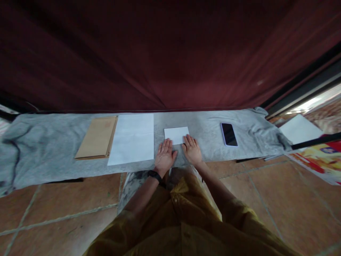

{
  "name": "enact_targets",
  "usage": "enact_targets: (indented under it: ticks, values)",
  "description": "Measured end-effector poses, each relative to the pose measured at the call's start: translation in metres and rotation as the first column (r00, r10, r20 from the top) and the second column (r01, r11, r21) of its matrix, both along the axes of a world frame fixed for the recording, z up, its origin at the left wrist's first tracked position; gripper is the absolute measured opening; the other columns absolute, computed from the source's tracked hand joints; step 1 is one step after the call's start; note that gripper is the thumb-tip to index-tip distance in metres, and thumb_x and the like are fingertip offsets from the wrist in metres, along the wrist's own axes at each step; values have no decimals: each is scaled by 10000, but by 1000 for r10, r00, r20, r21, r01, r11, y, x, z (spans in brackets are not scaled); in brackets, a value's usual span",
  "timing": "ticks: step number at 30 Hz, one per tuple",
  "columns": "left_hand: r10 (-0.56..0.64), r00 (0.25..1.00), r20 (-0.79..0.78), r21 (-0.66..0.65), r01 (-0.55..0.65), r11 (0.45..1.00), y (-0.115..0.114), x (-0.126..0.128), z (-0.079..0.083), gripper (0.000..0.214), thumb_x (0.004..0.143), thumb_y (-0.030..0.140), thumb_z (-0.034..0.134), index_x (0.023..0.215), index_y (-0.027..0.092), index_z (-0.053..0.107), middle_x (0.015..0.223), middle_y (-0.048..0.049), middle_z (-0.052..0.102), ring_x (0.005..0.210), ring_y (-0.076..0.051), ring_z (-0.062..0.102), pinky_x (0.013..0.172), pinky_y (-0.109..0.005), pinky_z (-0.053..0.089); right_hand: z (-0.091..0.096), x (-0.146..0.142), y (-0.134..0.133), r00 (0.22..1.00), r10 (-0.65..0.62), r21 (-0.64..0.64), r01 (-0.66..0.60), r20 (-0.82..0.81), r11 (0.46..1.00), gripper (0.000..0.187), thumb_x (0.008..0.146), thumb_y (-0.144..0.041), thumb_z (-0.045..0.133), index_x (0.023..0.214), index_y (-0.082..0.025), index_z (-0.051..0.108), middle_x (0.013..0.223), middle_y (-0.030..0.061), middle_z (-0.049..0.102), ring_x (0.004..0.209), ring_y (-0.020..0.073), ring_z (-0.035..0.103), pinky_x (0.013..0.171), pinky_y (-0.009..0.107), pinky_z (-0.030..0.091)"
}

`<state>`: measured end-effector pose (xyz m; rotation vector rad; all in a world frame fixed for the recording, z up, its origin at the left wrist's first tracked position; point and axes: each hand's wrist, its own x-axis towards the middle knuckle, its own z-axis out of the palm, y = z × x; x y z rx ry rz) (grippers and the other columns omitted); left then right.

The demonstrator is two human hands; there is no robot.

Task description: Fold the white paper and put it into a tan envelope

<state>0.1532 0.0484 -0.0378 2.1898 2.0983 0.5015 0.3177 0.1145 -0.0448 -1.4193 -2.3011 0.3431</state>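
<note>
Two palms face down: your left hand (164, 156) and right hand (193, 152) touch the near corners of the card (176, 133), fingers straight, slightly apart; it lies on the cloth (204, 129).

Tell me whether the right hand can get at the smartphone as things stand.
Probably yes: the right hand lies flat at the right end of the small white paper, grasping nothing, and only gray cloth shows between it and the smartphone.
</note>
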Motion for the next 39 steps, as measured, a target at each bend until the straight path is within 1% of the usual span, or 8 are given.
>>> enact_targets:
  ticks: [6,11,14,17,22,26,33,39]
  values:
    - [12,1000,-6,14,-12,1000,-1,-2,0,661,983,432,392,1533,66,371,1603,-169,369,1515,-274,302,1251,-483,241,-5,12,-7,996,-86,34,86,-2,996,559,1046,-384,369,1508,-77,438,1553,189,447,1459,304,380,1213,522,242]
    - [18,1000,-23,24,-17,1000,-2,0,1,658,984,428,387,1526,56,380,1599,-173,371,1513,-278,306,1247,-488,253,1,11,-7,991,-131,9,131,-31,991,563,1050,-371,344,1496,-43,446,1552,212,438,1471,311,362,1211,530,257]
    - [18,999,-30,32,-17,999,-2,-1,2,651,984,420,395,1524,58,389,1596,-175,375,1512,-278,308,1248,-486,253,10,-3,2,996,-71,28,72,-51,997,559,1060,-369,316,1525,-75,414,1587,178,397,1497,290,324,1225,501,251]
    - [4,999,-42,20,-4,1000,-3,-2,4,629,988,391,392,1525,64,394,1595,-170,378,1514,-275,304,1252,-482,245,16,-30,13,999,33,42,-31,-37,999,534,1067,-361,302,1540,-135,404,1615,122,365,1511,258,303,1233,472,253]
    - [-48,996,-73,-15,47,999,-5,-4,5,575,995,313,363,1518,82,417,1591,-140,396,1515,-256,302,1267,-480,208,9,-58,22,994,85,34,-87,73,996,483,1066,-305,337,1488,-117,481,1588,140,409,1483,250,360,1232,447,255]
    - [-46,996,-74,-3,46,999,-5,-4,2,570,985,290,372,1513,80,423,1587,-131,404,1517,-249,297,1267,-475,208,0,-46,20,995,17,64,-24,101,998,488,1064,-324,356,1504,-144,463,1588,130,412,1478,263,366,1219,466,260]
    - [11,999,-38,59,-9,998,-8,-3,-6,617,1003,360,384,1518,21,380,1587,-198,378,1519,-284,286,1237,-493,277,-7,-11,20,984,-130,96,118,122,988,524,1059,-317,330,1533,-107,410,1581,152,414,1457,291,387,1200,494,264]
    - [40,999,-16,83,-39,996,-16,-4,-7,650,1008,422,388,1503,0,387,1571,-236,395,1514,-307,294,1225,-510,301,-9,3,15,977,-170,112,156,128,981,527,1052,-297,334,1522,-75,417,1567,172,430,1450,305,395,1195,502,277]
